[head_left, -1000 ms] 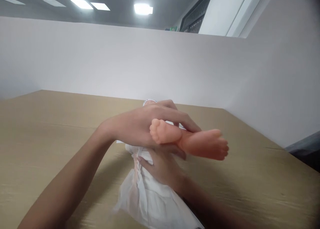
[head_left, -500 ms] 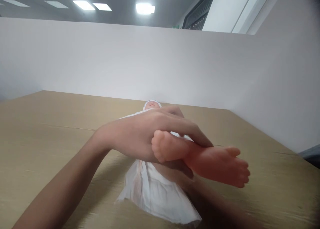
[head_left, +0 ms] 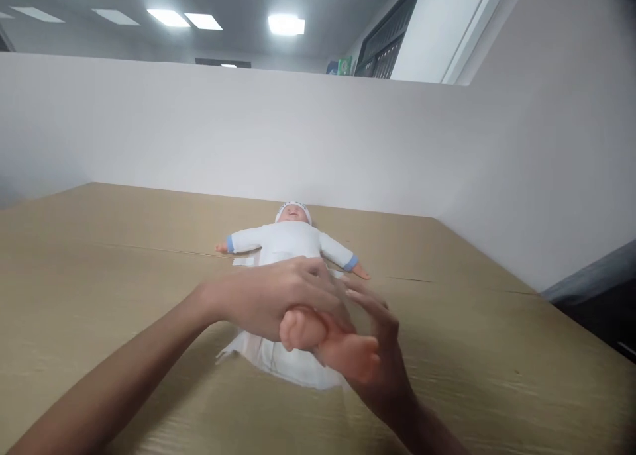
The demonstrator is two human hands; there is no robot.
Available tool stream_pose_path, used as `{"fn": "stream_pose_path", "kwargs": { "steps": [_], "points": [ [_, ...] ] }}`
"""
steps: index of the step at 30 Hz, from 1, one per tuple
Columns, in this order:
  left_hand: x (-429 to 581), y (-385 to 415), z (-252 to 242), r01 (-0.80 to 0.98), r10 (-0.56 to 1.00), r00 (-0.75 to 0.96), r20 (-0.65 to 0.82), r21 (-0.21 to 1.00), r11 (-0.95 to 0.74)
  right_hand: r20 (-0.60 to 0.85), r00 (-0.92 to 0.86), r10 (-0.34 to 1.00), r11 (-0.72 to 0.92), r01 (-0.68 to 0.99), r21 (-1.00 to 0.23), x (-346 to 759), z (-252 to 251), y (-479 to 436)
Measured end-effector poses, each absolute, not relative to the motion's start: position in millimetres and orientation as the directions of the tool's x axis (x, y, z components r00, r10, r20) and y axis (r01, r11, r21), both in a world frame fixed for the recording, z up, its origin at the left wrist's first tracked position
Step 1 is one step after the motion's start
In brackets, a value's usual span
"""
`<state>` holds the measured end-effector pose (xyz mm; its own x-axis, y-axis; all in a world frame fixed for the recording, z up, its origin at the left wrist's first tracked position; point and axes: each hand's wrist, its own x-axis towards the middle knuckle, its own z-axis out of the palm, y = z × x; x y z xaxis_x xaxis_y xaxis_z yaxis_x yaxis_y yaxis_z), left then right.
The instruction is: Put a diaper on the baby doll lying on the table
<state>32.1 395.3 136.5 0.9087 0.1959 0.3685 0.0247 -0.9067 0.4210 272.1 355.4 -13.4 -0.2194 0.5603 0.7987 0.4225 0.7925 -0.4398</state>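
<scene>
A baby doll in a white long-sleeved top with blue cuffs and a white headband lies on its back, arms spread, head at the far end. My left hand is wrapped round its lower legs and lifts them. The bare doll feet stick out toward me, crossed at the ankles. Right beside the feet is my right hand, its fingers bent and apart, reaching over behind the farther foot; whether it touches the leg is unclear. A white diaper lies spread under the doll, its middle partly hidden by my hands.
The doll lies on a wide tan table. Behind the table and to its right stands a pale partition wall. A dark object sits beyond the table's right edge.
My right hand has come up from beneath the legs to beside the feet. The legs are lower and farther from me, still in my left hand. More of the doll's body shows.
</scene>
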Motion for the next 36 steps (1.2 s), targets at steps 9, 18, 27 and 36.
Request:
{"fn": "stream_pose_path", "kwargs": {
  "steps": [9, 18, 27, 36],
  "points": [
    [-1, 359, 93, 0.137, 0.284, 0.900, 0.331, 0.403, -0.905, 0.776, -0.448, 0.444, 0.887, 0.339, -0.313, 282, -17, 357],
    [-76, 363, 22, 0.146, 0.139, 0.884, 0.447, 0.018, -0.989, 0.658, -0.700, 0.276, 0.951, 0.299, -0.081, 327, -26, 369],
    [-80, 368, -14, 0.161, 0.120, 0.863, 0.491, -0.043, -0.986, 0.555, -0.785, 0.275, 0.947, 0.321, -0.015, 331, -20, 367],
    [-81, 364, -14, 0.169, 0.149, 0.874, 0.463, 0.000, -0.986, 0.499, -0.816, 0.292, 0.945, 0.325, -0.022, 339, -17, 369]
  ]
}}
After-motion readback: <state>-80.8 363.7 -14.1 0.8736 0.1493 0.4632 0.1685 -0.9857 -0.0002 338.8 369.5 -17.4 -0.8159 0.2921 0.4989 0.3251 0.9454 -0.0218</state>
